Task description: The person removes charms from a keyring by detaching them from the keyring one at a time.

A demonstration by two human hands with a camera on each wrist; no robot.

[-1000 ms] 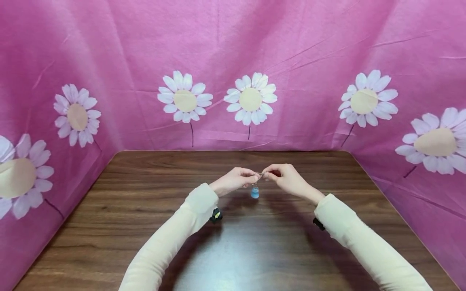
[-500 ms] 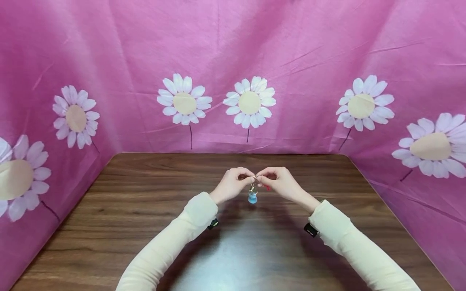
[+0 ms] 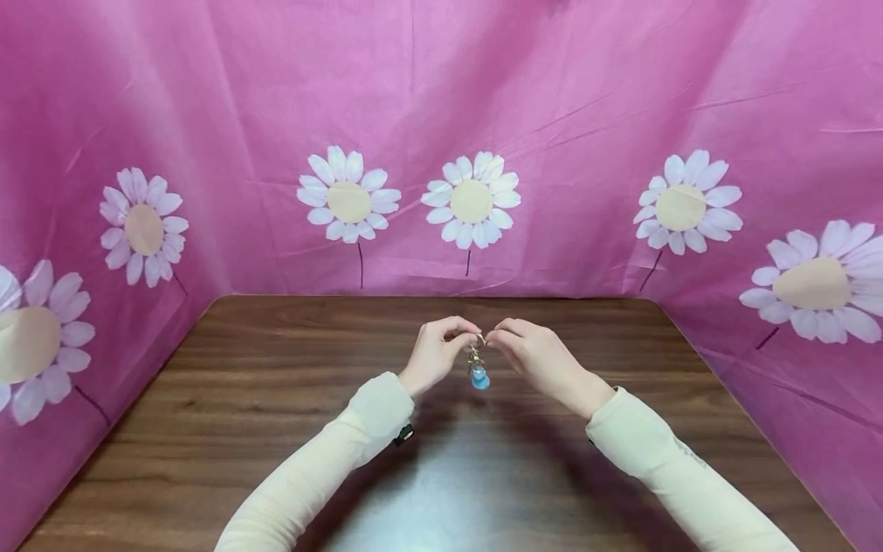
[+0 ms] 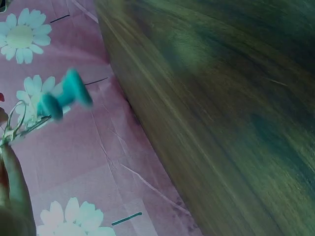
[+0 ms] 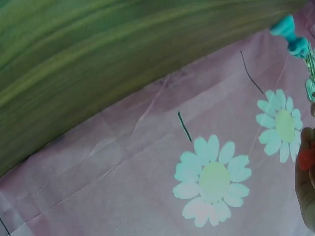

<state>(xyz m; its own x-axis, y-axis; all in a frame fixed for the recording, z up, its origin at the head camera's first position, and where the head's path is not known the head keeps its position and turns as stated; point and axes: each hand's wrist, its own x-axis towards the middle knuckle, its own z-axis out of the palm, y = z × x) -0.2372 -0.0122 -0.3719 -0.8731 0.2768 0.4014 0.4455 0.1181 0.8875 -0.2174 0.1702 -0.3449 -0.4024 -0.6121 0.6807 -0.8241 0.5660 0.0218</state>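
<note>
Over the back half of the table, my left hand pinches a keychain by its gold-coloured metal ring between thumb and forefinger. A blue charm dangles below the ring from gold-coloured metal parts; in the left wrist view this charm is blurred and narrow in the middle. My right hand is just right of the ring, its fingertips together and close to it. The right wrist view catches a small red thing held in the right fingers, mostly cut off by the frame edge.
Beneath both hands lies a dark brown wooden table with rounded back corners. Pink cloth printed with white daisies stands around its back and sides. Dark wrist devices show near the left cuff.
The charm hangs slightly lower and swings. The red thing seen below my right fingers half a second ago is hidden in the head view. The right fingers are turned more over; the head view tilted up slightly.
</note>
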